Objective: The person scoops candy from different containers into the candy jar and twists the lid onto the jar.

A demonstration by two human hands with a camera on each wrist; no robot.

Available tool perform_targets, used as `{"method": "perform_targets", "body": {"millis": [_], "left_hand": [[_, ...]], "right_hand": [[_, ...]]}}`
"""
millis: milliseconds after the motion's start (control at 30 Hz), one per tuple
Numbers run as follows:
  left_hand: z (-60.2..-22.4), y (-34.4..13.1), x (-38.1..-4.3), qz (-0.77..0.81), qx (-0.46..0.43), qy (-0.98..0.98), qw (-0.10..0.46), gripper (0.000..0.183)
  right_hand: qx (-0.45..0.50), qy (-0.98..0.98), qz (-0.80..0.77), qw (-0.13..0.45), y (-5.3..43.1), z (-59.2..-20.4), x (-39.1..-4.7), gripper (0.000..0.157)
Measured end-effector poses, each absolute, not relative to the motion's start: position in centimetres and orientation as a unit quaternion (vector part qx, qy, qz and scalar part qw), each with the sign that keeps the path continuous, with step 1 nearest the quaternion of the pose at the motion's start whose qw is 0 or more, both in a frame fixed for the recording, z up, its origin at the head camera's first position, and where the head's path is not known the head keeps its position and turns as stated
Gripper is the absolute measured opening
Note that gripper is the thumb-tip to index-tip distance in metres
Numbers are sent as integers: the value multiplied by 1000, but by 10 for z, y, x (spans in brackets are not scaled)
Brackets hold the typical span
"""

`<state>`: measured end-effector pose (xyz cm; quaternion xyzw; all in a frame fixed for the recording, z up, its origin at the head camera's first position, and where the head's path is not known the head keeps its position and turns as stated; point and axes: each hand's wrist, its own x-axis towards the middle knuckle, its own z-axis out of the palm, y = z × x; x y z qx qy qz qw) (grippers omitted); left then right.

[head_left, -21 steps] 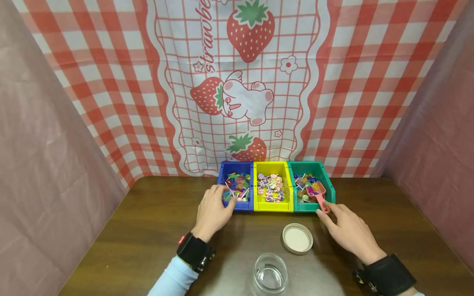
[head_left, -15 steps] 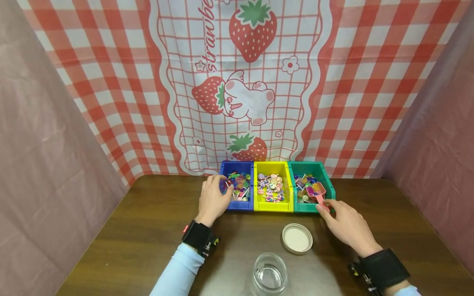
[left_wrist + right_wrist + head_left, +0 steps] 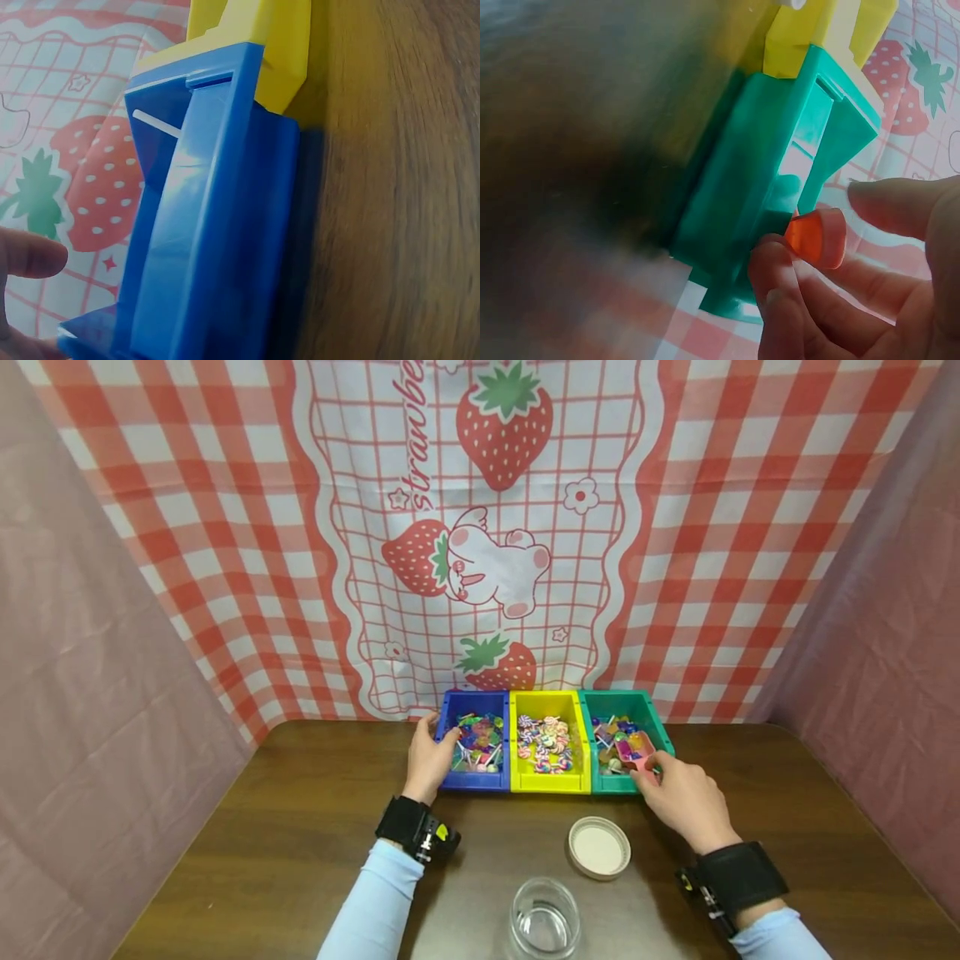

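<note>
At the left wall of the blue bin [image 3: 474,781] is my left hand [image 3: 428,764], its thumb over the rim and fingers along the outer side. In the left wrist view, a fingertip [image 3: 34,255] stands apart from the bin. My right hand [image 3: 686,797] holds the handle of a small pink scoop [image 3: 643,760] at the front of the green bin [image 3: 622,783]. The scoop's head lies among colourful candy-like pieces. In the right wrist view, the handle end [image 3: 829,238] shows between thumb and fingers. Small lollipops and candy-like pieces [image 3: 478,735] lie in the blue bin.
Between the two bins stands a yellow bin [image 3: 550,782] with swirl-patterned candy-like pieces [image 3: 551,743]. In front are a round lid [image 3: 599,848], inner side up, and an uncovered glass jar [image 3: 545,918]. A checked strawberry cloth [image 3: 502,560] hangs behind the wooden table [image 3: 300,827].
My left hand has moved from the blue bin's front-left corner to its left side. My right hand has shifted slightly over the scoop handle. The bins, lid and jar stay put.
</note>
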<state>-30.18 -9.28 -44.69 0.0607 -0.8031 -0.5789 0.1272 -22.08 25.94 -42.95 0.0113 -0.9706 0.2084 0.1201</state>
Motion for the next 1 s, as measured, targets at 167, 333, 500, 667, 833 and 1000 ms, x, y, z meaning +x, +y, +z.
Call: {"method": "perform_targets", "body": {"millis": [167,333,500,667,833,1000], "left_hand": [[-452,-91,-307,-590,65,-796,116,51],[-454,-89,-310,-593,53,-797,100,45],[-456,-89,-313,-569,35,-814,112,43],[-455,-89,-314,-535,15,-836,122,41],[-454,-91,-315,-515,16,-847,130,42],[-455,-95,-315,-511,27,-850,125,42]], "right_hand": [[5,-971,207,121,255,-428,-228,29],[2,-971,209,115,255,-425,-231,33],[-1,-973,204,109,253,-420,-233,29],[2,-973,192,127,251,-414,-236,23],[5,-968,174,178,247,-409,-238,10],[0,-965,164,204,245,-405,-242,13]]}}
